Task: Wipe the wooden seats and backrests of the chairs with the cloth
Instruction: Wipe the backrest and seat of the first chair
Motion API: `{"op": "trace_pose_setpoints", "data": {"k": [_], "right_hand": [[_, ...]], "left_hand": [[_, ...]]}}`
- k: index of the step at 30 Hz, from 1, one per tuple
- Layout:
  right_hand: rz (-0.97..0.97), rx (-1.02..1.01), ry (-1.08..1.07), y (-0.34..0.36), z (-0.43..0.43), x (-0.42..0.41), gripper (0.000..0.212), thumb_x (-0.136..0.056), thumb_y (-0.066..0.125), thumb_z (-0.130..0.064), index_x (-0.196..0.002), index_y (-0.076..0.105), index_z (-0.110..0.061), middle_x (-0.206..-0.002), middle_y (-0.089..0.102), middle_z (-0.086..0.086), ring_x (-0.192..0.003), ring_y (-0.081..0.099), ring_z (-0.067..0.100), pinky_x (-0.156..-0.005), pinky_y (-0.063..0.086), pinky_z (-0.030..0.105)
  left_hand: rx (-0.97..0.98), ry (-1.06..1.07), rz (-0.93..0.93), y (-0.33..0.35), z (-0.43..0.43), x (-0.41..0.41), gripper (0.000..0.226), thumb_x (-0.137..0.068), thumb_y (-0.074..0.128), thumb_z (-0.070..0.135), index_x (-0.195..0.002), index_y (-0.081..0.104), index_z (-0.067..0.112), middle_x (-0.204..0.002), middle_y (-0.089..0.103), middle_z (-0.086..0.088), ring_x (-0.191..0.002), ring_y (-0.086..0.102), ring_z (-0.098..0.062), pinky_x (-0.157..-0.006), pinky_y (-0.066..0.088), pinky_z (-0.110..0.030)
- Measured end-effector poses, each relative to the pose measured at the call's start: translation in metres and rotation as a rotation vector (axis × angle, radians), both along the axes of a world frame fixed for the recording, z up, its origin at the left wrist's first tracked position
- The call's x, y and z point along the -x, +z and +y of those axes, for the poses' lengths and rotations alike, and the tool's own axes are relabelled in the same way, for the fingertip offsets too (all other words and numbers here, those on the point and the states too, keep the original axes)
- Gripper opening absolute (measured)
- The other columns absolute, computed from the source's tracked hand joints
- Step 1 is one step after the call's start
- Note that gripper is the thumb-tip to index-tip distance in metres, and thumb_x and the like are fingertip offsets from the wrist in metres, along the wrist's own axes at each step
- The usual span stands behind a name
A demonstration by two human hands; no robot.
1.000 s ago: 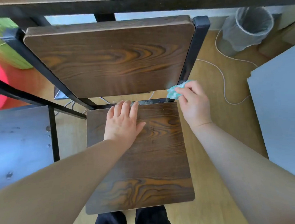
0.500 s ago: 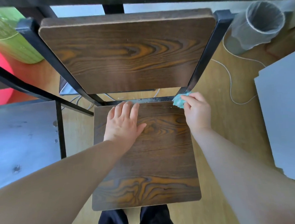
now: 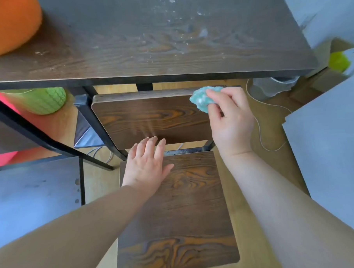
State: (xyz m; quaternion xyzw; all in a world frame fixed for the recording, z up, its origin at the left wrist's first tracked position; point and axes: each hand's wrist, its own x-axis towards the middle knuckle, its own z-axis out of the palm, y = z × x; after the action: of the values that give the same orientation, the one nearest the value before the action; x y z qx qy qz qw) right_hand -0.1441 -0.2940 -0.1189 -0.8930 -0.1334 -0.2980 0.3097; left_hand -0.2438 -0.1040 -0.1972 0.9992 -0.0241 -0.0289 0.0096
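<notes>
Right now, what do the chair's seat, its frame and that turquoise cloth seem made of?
The seat looks like dark-stained wood or wood-look laminate: bold orange-brown grain, smooth faint sheen. The frame appears black-painted metal: thin, straight, square bars. The cloth, bunched in the right hand, seems fluffy microfibre or terry: nubby, fuzzy pile.

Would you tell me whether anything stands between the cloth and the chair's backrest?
Nothing visible does: the right hand pinches the cloth at the upper right corner of the backrest; the left hand rests lower, on the seat.
</notes>
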Motion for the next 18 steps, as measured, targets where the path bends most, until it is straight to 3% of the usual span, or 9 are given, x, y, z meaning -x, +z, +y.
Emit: {"op": "trace_pose_setpoints", "data": {"k": [6, 11, 18], "right_hand": [[0.033, -0.045, -0.026, -0.027, 0.027, 0.01, 0.015, -0.091, 0.062, -0.01, -0.101, 0.072, -0.006, -0.102, 0.063, 0.012, -0.096, 0.061, 0.016, -0.073, 0.049, 0.014], [0.094, -0.132, 0.035, -0.041, 0.073, 0.026, 0.032, -0.093, 0.052, -0.028, -0.102, 0.072, -0.004, -0.104, 0.063, 0.013, -0.1, 0.062, 0.015, -0.077, 0.052, 0.015], [0.211, 0.027, 0.169, -0.095, 0.111, 0.037, 0.02, -0.087, 0.067, -0.008, -0.107, 0.07, -0.003, -0.103, 0.063, 0.012, -0.096, 0.062, 0.022, -0.077, 0.059, 0.034]], "left_hand": [[0.012, 0.016, 0.039, -0.018, 0.02, 0.01, 0.071, -0.089, 0.049, 0.059, -0.144, 0.039, 0.016, -0.144, 0.045, -0.01, -0.133, 0.039, -0.031, -0.109, 0.035, -0.047], [0.018, 0.059, 0.045, -0.033, 0.037, 0.022, 0.071, -0.085, 0.055, 0.058, -0.14, 0.045, 0.015, -0.137, 0.05, -0.009, -0.127, 0.045, -0.031, -0.104, 0.037, -0.046], [0.015, 0.092, 0.11, -0.051, 0.064, 0.037, 0.074, -0.087, 0.046, 0.06, -0.144, 0.04, 0.014, -0.142, 0.046, -0.01, -0.13, 0.042, -0.032, -0.106, 0.036, -0.047]]}}
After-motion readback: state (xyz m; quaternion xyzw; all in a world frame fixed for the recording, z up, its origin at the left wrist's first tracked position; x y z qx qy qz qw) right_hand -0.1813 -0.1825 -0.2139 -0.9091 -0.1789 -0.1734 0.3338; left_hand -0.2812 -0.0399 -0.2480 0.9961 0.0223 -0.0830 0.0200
